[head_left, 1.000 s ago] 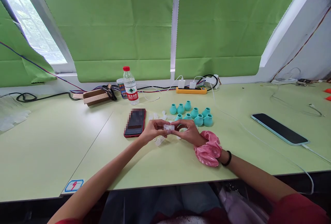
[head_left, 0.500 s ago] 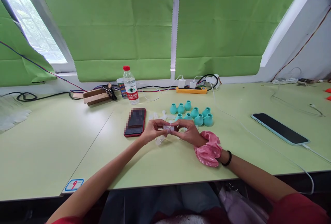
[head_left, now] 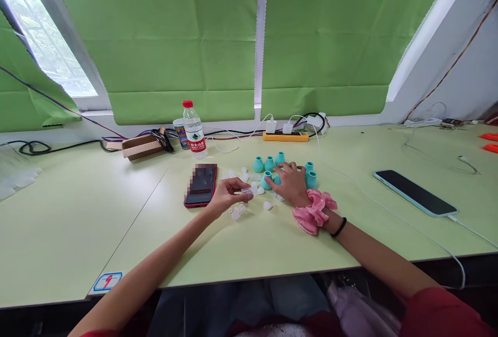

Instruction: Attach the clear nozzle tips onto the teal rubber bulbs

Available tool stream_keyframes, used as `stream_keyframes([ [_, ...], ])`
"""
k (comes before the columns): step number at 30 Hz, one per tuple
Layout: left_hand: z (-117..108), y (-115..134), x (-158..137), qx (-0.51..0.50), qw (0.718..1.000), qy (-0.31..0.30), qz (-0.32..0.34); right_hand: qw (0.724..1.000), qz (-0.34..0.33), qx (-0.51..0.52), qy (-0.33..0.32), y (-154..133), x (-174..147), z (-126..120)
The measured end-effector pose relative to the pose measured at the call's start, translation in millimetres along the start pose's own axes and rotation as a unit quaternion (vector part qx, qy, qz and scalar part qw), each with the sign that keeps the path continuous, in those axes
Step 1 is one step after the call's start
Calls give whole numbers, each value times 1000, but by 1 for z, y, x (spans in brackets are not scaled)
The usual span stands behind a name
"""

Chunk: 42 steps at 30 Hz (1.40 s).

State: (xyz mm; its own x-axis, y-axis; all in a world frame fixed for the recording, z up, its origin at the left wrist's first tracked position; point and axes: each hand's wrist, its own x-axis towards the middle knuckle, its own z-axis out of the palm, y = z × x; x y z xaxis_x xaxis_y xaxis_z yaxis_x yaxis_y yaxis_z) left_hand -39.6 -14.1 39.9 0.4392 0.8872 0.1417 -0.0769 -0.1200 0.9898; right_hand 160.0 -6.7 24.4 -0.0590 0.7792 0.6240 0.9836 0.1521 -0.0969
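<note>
My left hand (head_left: 229, 196) pinches a small transparent plastic tube (head_left: 246, 193) between thumb and fingers. Over the group of teal rubber bulbs (head_left: 266, 180) is my right hand (head_left: 290, 182), its fingers apart and curved down among them. It partly hides several bulbs, and I cannot tell whether it grips one. Around my left hand lie loose translucent plastic pieces: a transparent cylinder (head_left: 238, 211) below it, a small white cap-like piece (head_left: 268, 206) to its right, and others behind. A pink scrunchie (head_left: 315, 211) is round my right wrist.
A red-cased phone (head_left: 201, 185) lies left of the pieces; a charging phone (head_left: 414, 192) lies far right, its white cable crossing the table. Behind stand a water bottle (head_left: 194, 132), a patterned cup (head_left: 181, 134), an open cardboard box (head_left: 142, 147) and an orange power strip (head_left: 286, 137).
My right hand has left the plastic piece both hands held and moved right and back onto the teal bulbs. My left hand keeps hold of the transparent tube. The view has shifted slightly.
</note>
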Motion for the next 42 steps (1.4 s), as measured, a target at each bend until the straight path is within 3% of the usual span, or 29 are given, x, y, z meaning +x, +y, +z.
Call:
stream_keyframes([
  [5, 0, -4, 2, 26, 999, -13, 15, 998, -1, 54, -10, 0, -2, 5],
  [8, 0, -3, 2, 21, 999, -27, 11, 988, -14, 139, 68, -2, -1, 0],
  [11, 0, 0, 0, 19, 999, -43, -7, 955, -52, 266, 122, -6, -4, -11],
  [14, 0, 2, -2, 14, 998, -60, -12, 933, -89, 340, 84, -14, -10, -18],
  [18, -2, 2, 1, 7, 999, -47, -24, 945, -128, 301, 24, -22, -16, -14],
  [22, -2, -1, 3, 19, 999, -36, -33, 958, -121, 258, 5, -25, -18, -10],
  [27, -1, -2, 3, 49, 998, -31, -33, 954, -127, 273, -21, -26, -19, -13],
  [42, -6, -8, 5, 153, 985, -82, 11, 900, -97, 404, -130, -29, -19, -15],
])
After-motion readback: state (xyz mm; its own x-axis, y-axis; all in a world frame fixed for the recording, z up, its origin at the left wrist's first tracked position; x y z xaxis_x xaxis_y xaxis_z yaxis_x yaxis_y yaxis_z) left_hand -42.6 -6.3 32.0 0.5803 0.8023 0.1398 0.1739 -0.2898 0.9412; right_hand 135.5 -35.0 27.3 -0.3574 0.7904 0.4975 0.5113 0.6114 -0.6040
